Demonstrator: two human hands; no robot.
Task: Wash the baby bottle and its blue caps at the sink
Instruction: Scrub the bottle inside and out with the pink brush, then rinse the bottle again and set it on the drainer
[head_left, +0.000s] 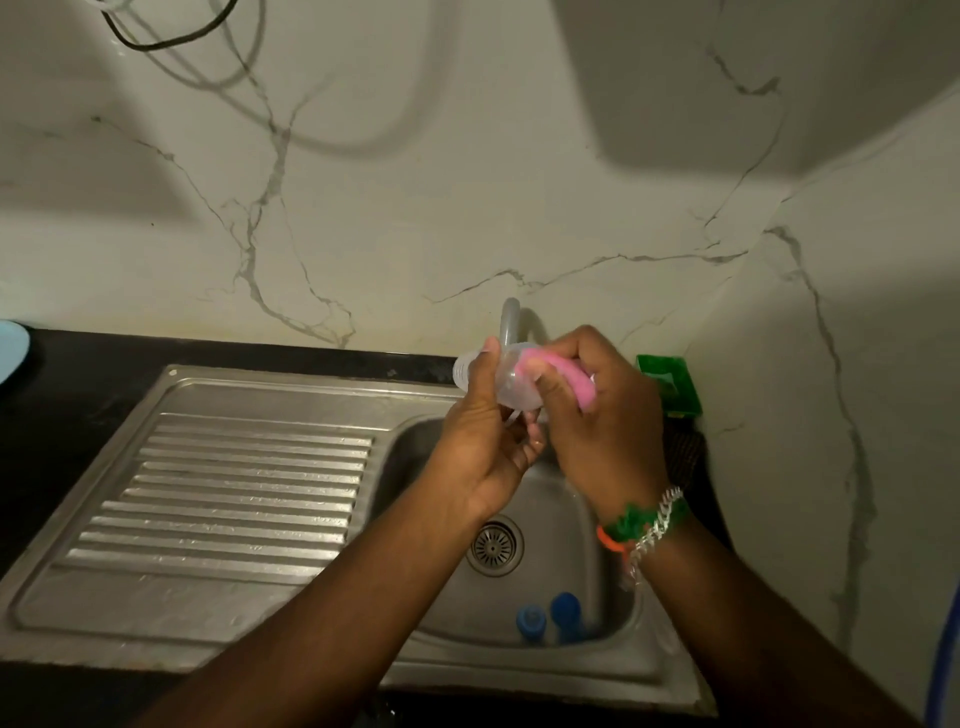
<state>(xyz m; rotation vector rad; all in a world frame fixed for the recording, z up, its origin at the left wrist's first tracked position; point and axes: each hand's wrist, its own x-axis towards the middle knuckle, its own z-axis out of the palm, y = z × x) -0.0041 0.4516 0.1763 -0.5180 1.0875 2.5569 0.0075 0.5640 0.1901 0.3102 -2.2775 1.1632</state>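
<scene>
Head view: baby bottle (480, 376) was held over the sink (270, 395) basin, near the faucet (506, 322) at the counter's back edge. Left hand (488, 441) had its fingers curled round the clear body; right hand (605, 415) gripped a pink scrubber (569, 376) worked against the bottle. Two blue caps (548, 618) lay at the basin's front edge, near the drain (493, 545). Bottle judged light, thin stiff plastic, likely slick when soapy; best held round mid-body, not squeezed hard. Caps small, probably easy to pinch by the rim.
</scene>
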